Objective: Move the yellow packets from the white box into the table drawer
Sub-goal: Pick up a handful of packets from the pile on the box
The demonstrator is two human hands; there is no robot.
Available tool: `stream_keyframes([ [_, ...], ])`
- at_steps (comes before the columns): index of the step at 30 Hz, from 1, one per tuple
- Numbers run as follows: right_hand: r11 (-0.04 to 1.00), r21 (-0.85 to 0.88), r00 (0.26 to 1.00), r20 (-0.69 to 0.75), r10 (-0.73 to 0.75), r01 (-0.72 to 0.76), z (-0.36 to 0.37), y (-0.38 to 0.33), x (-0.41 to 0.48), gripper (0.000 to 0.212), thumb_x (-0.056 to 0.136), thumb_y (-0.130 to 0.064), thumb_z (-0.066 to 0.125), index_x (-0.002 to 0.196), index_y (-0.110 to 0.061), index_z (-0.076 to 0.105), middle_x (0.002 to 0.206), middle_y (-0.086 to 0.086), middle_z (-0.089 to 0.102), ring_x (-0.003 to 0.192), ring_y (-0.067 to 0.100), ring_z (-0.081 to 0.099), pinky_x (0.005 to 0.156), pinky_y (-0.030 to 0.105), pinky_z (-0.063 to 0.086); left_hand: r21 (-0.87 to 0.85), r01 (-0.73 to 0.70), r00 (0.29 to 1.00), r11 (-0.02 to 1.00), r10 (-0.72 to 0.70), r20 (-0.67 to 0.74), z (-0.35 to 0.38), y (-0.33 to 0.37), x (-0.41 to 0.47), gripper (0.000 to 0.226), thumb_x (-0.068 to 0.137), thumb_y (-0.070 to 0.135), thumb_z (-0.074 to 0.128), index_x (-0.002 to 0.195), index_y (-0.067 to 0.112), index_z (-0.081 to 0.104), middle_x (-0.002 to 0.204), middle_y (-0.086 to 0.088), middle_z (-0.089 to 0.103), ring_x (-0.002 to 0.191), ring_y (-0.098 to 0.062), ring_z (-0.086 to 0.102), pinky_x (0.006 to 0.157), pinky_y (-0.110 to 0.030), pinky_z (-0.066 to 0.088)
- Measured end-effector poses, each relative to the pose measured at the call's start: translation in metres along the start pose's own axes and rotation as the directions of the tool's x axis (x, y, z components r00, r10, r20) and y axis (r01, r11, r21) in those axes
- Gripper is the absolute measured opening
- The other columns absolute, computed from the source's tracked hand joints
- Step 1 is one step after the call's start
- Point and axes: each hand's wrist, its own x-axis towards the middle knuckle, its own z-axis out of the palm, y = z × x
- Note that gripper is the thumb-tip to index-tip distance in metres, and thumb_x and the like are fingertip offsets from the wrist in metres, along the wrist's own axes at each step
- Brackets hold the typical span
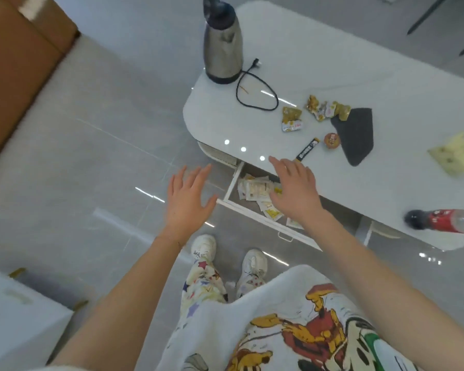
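Nothing is held by either hand: the left hand (188, 202) and the right hand (296, 190) are spread, fingers straight; the right is held over the open drawer (233, 180), where the yellow packets (255, 190) are piled; the white box (19, 317) is seen well apart, lower left; a kettle (221, 49), a dark cloth (356, 132) and a bottle (445, 220) are set on the table (319, 62).

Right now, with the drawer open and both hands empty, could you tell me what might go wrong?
1. The yellow packets lie loosely heaped toward the front wall of the drawer; some could jam when it is pushed shut.
2. The bottle appears to lie on its side at the near edge of the table and could roll off if the table is bumped.
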Motion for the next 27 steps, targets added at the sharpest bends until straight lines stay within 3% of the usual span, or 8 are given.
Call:
stream_keyframes([
  [5, 0.984, -0.038, 0.983, -0.055, -0.174, 0.172, -0.043, -0.103, 0.011, 0.07, 0.09, -0.031, 0.052, 0.152, -0.028, 0.019, 0.153, 0.002, 0.028, 0.141, 0.029, 0.019, 0.117, 0.046, 0.013, -0.013, 0.129, 0.987, 0.992, -0.13, -0.097, -0.088, -0.05, -0.037, 0.066, 0.089, 0.042, 0.06, 0.147, 0.026, 0.035, 0.149, -0.002, 0.041, 0.144, -0.034, 0.021, 0.117, -0.05, 0.016],
  [12, 0.898, -0.147, 0.904, -0.041, -0.425, 0.415, -0.058, -0.271, 0.016, 0.07, 0.084, -0.027, 0.057, 0.148, -0.025, 0.029, 0.145, 0.001, 0.039, 0.137, 0.029, 0.029, 0.113, 0.041, 0.017, -0.005, 0.263, 0.951, 0.965, -0.26, -0.167, -0.187, -0.147, -0.106, 0.072, 0.083, 0.053, 0.046, 0.149, 0.027, 0.031, 0.151, -0.003, 0.038, 0.144, -0.035, 0.021, 0.117, -0.048, 0.012],
  [19, 0.757, -0.239, 0.789, 0.074, -0.61, 0.608, -0.029, -0.429, 0.01, 0.074, 0.083, -0.033, 0.058, 0.15, -0.025, 0.026, 0.146, 0.004, 0.04, 0.133, 0.03, 0.035, 0.108, 0.041, 0.024, -0.111, 0.452, 0.838, 0.885, -0.464, -0.287, -0.255, -0.244, -0.184, 0.072, 0.09, 0.045, 0.057, 0.151, 0.03, 0.024, 0.155, -0.001, 0.032, 0.147, -0.031, 0.012, 0.119, -0.044, 0.006],
  [27, 0.546, -0.269, 0.599, 0.185, -0.779, 0.793, 0.012, -0.591, 0.0, 0.074, 0.086, -0.032, 0.058, 0.15, -0.026, 0.023, 0.146, 0.003, 0.039, 0.133, 0.029, 0.035, 0.107, 0.04, 0.025, -0.256, 0.646, 0.628, 0.719, -0.692, -0.356, -0.282, -0.33, -0.275, 0.072, 0.088, 0.044, 0.06, 0.151, 0.031, 0.026, 0.152, 0.0, 0.036, 0.146, -0.028, 0.015, 0.118, -0.044, 0.012],
])
